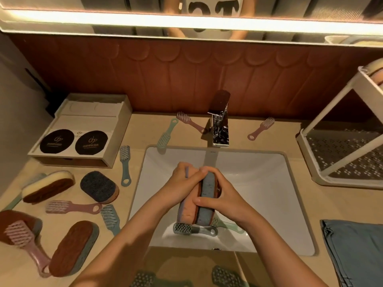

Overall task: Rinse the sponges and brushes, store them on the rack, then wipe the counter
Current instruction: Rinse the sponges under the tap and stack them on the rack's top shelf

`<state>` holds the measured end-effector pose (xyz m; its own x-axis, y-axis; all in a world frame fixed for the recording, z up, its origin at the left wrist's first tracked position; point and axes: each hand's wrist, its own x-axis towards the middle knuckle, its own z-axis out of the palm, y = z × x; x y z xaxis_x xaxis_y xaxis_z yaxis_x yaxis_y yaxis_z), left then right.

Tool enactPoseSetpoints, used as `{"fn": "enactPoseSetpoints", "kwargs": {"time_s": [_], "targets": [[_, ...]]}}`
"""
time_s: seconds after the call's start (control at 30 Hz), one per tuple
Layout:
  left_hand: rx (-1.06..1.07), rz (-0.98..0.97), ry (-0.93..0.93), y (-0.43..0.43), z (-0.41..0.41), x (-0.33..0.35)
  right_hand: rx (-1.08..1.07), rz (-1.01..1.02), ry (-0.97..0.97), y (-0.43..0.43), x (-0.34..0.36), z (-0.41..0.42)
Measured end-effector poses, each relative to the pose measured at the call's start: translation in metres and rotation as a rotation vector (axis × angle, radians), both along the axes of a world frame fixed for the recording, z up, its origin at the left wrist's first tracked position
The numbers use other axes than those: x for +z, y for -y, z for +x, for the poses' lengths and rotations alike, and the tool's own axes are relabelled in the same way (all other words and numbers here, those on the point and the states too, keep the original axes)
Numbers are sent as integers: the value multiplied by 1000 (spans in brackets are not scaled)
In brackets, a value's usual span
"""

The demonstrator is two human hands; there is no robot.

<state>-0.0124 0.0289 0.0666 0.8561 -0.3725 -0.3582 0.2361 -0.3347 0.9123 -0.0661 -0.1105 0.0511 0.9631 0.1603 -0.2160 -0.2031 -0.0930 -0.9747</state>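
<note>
White sink (269, 183) | my left hand (186, 181) and right hand (220, 196) clasped pressed-together sponges (204, 206) | fingers curled round them.

1 head camera (wide-angle) looks steeply down, close above the sink (261, 183) and counter (331, 204).

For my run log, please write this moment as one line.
step: rinse | left hand: grips sponges | right hand: grips sponges | where: over sink | in sink: brushes | cloth: folded on counter
</note>
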Motion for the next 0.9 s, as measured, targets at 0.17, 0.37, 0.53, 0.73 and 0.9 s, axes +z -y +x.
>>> {"fn": "enactPoseSetpoints", "kwargs": {"time_s": [0.17,0.37,0.53,0.73,0.9], "targets": [[175,-164,-111,-12,-2,1,-115,38,10,-8,-1,1],[193,-205,-37,-18,-16,-10,-322,263,-122,-15,1,6],[124,-241,-11,-24,-22,-8,-324,294,-185,-18,5,2],[86,-258,-42,-28,-18,-2,-356,316,-146,-22,16,7],[433,-434,-265,-14,-25,3,-569,426,-165,-32,18,10]]}}
